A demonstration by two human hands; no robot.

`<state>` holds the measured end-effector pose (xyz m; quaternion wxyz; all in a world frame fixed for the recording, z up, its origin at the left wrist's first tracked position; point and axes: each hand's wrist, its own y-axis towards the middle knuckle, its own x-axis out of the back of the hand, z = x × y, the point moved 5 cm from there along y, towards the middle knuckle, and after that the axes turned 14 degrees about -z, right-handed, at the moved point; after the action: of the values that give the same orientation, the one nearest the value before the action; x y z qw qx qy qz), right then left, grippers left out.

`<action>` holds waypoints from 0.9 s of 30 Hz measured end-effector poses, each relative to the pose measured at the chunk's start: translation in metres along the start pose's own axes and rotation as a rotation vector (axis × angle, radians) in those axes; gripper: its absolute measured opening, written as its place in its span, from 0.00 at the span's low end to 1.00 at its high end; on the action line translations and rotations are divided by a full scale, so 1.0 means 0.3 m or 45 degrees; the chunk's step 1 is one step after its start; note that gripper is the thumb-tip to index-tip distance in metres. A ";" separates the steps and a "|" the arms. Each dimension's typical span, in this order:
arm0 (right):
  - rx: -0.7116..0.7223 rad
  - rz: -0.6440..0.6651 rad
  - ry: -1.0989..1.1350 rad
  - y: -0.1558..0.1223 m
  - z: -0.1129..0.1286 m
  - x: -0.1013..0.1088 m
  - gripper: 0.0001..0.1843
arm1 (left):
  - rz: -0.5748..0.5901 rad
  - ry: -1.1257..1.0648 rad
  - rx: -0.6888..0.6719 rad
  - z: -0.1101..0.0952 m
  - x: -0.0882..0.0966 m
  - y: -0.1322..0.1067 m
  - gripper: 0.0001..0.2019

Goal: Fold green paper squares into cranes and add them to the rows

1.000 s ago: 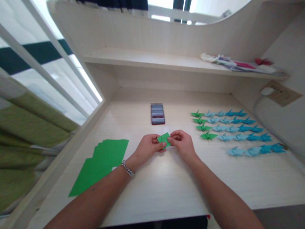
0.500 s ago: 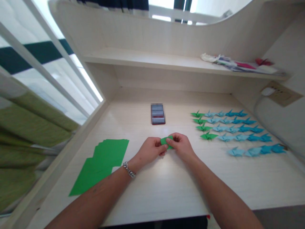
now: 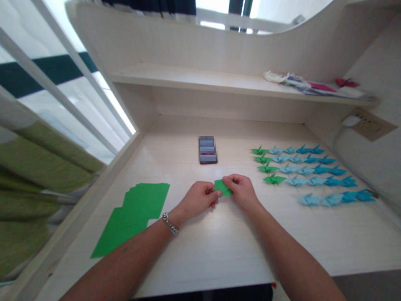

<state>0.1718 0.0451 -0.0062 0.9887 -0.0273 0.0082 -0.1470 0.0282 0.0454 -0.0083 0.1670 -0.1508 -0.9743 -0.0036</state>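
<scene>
A small folded piece of green paper (image 3: 222, 187) is held between both hands above the middle of the desk. My left hand (image 3: 202, 196) pinches its lower left corner between thumb and fingers. My right hand (image 3: 241, 188) grips its right side, thumb on top. To the left lies a fanned stack of green paper sheets (image 3: 134, 213), partly behind my left forearm. On the right, folded paper cranes stand in several rows: a green crane (image 3: 274, 179) at the left end of most rows, then light blue cranes (image 3: 310, 200) and darker blue cranes (image 3: 349, 181).
A phone-like slab with a blurred screen (image 3: 207, 149) lies beyond my hands. At the back runs a shelf (image 3: 194, 81) with papers (image 3: 300, 83) at its right end. A plug (image 3: 352, 121) with a cable sits in the right wall socket.
My right hand has shifted slightly right, and its thumb has drawn back toward the paper's upper right edge. More of the green paper's face now shows between the hands.
</scene>
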 end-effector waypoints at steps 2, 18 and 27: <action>-0.013 -0.014 0.014 -0.001 0.002 0.002 0.15 | -0.001 0.044 -0.024 -0.005 0.005 0.000 0.15; -0.001 -0.110 0.022 0.007 0.001 0.021 0.17 | -0.198 -0.070 -0.106 0.000 0.039 0.016 0.13; 0.198 -0.107 -0.226 -0.006 0.027 0.016 0.12 | -0.418 -0.448 0.091 0.001 0.079 0.027 0.19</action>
<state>0.1760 0.0425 0.0018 0.9776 0.0363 -0.0920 -0.1856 0.0091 0.0602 -0.0011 -0.0030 0.0172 -0.9994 0.0302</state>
